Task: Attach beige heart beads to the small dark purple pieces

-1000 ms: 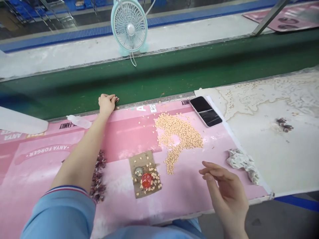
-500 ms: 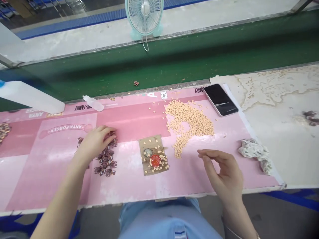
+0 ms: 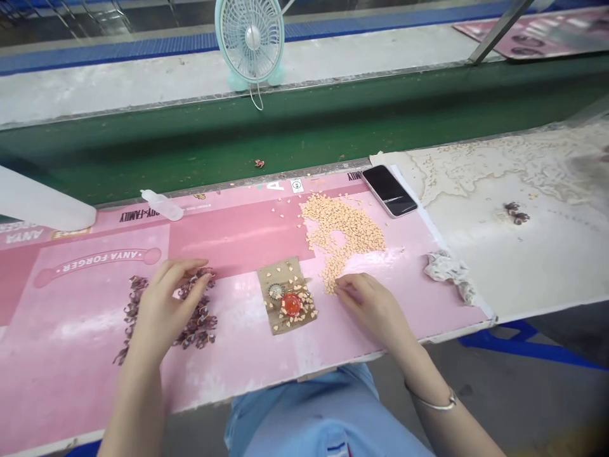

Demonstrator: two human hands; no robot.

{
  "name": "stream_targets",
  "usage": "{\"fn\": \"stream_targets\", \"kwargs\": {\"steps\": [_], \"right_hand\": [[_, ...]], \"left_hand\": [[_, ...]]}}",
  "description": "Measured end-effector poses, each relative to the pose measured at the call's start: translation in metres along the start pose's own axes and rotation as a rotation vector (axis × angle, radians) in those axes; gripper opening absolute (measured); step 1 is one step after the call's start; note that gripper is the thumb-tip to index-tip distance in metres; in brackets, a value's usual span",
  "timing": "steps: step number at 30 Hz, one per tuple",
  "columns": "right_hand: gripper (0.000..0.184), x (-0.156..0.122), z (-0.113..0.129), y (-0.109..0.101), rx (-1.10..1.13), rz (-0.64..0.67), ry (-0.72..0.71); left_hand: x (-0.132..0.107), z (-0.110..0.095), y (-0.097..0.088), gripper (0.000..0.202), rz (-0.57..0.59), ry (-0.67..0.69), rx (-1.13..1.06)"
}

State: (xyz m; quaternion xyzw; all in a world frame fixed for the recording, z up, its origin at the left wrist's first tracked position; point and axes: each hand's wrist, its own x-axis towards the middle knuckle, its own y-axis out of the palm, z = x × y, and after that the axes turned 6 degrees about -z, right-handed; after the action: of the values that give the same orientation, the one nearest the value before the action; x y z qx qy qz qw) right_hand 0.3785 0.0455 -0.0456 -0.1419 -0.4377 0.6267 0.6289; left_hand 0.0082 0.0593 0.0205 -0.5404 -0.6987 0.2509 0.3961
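Note:
My left hand [image 3: 164, 304] rests over a heap of small dark purple pieces [image 3: 197, 320] on the pink mat [image 3: 85, 374], fingers bent and touching them. My right hand [image 3: 373, 304] lies at the near tip of a pile of tiny beige heart-shaped bits [image 3: 345, 231], fingertips pinched together on the mat. Between the hands sits a brown card [image 3: 285, 317] carrying a red dome [image 3: 292, 304], a small round metal part [image 3: 276, 291] and scattered beige hearts. One dark piece [image 3: 259, 163] lies on the green belt.
A green conveyor belt [image 3: 333, 127] runs along the far edge of the mat. A teal desk fan [image 3: 250, 41] stands behind it. A phone [image 3: 389, 190], a small clear bottle [image 3: 162, 204], a white container [image 3: 38, 203] and crumpled paper [image 3: 450, 270] lie around.
My left hand came back from the belt edge, leaving a dark piece on the belt, and settled on the purple heap. My right hand dropped from mid-air to the beige pile's tip.

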Motion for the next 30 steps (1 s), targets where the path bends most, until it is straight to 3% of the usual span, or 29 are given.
{"fn": "stream_targets", "kwargs": {"steps": [7,11,15,19,22,26,30], "right_hand": [[0.014,0.014,0.0,-0.004,0.032,0.037,0.008],[0.014,0.017,0.017,-0.011,0.114,-0.011,0.021],[0.02,0.016,0.06,-0.014,0.334,-0.051,-0.041],[0.028,0.018,0.096,-0.01,0.528,-0.006,-0.311],[0.028,0.019,0.103,-0.005,0.512,-0.014,-0.401],[0.027,0.019,0.099,-0.002,0.445,-0.046,-0.466],[0.028,0.016,0.1,0.0,0.49,-0.038,-0.38]], "left_hand": [[-0.037,-0.011,-0.007,0.011,-0.047,0.057,-0.106],[-0.055,-0.031,0.001,0.012,-0.048,0.058,-0.238],[-0.066,-0.068,0.019,0.016,0.114,-0.007,-0.492],[-0.07,-0.091,0.032,0.013,0.331,-0.183,-0.771],[-0.072,-0.094,0.035,0.027,0.36,-0.311,-0.872],[-0.074,-0.09,0.037,0.031,0.34,-0.355,-0.88],[-0.076,-0.09,0.041,0.028,0.29,-0.339,-0.858]]}}
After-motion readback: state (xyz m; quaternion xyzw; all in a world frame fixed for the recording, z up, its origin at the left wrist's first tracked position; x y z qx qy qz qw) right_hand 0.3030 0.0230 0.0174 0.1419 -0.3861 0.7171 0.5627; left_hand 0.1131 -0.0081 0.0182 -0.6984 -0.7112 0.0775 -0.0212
